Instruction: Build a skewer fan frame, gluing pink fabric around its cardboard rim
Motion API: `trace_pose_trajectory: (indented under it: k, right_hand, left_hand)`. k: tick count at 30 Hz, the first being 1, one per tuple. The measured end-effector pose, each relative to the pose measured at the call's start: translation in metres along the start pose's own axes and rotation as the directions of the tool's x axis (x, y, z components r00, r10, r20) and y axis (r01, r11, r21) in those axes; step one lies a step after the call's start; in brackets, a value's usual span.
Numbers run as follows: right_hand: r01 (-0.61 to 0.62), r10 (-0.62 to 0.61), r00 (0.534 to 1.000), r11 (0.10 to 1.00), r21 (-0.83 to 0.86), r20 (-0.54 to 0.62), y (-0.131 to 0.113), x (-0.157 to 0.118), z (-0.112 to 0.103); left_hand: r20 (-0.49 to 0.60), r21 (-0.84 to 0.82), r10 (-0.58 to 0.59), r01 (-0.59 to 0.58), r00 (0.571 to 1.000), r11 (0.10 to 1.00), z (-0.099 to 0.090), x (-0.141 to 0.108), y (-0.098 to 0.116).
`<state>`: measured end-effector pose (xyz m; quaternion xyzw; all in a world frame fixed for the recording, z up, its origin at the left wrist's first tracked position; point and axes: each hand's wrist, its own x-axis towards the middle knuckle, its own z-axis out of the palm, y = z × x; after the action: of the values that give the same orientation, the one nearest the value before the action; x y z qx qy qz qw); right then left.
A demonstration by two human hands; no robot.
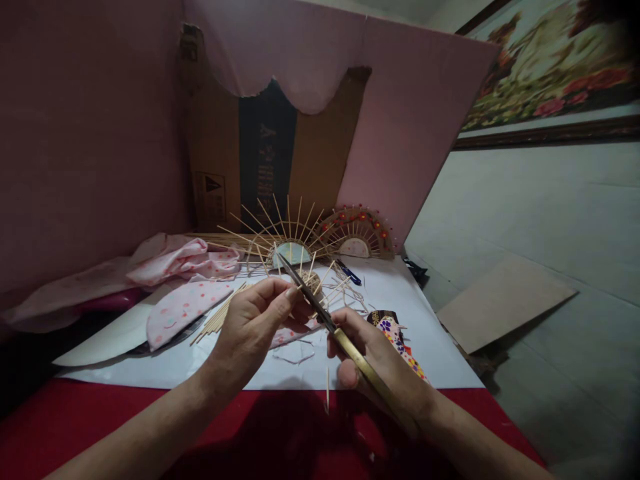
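My right hand (377,363) is wrapped around a pair of scissors (311,299) with dark blades and brass-coloured handles. Its blades point up and to the left, past the fingertips of my left hand (260,317). That hand pinches a thin bamboo stick, mostly hidden by the fingers, its pale end touching or just beside the blades. Below my hands a short pale sliver of stick (327,390) shows against the red cloth; whether it lies there or is falling I cannot tell. Behind the blades stands a fan-shaped frame of sticks (293,253) with a pale half-round base.
A finished-looking fan with red flowers (356,248) leans at the back right. A stick bundle (220,319), dotted pink cloth (187,310), a ball of twine (309,283), a blue cutter (349,273) and a flower-patterned piece (397,340) lie on the white board (420,320). Red cloth (240,427) covers the front.
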<state>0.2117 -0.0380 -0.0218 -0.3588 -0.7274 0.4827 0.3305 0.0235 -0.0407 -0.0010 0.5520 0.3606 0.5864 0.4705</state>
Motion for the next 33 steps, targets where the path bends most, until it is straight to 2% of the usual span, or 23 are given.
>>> trace_pose_trajectory:
  k: [17,21,28,33]
  right_hand:
    - [0.066,-0.066,0.998,0.997,-0.027,0.017,0.006,0.002,0.006]
    - [0.057,-0.056,0.998,0.998,-0.036,0.030,0.007,0.002,0.007]
    - [0.068,-0.068,0.998,0.995,-0.078,0.009,0.002,0.003,0.011]
    - [0.026,-0.026,1.000,0.998,-0.061,-0.002,0.000,0.002,0.013]
  left_hand:
    - [0.017,0.052,0.021,-0.022,1.000,0.998,0.001,-0.001,0.000]
    - [0.031,0.012,-0.010,0.009,0.999,1.000,0.002,-0.002,0.001]
    - [0.029,0.019,0.027,-0.028,0.999,0.999,0.001,-0.003,-0.001]
    - [0.035,0.049,0.049,-0.051,0.998,0.998,0.001,-0.002,0.000]
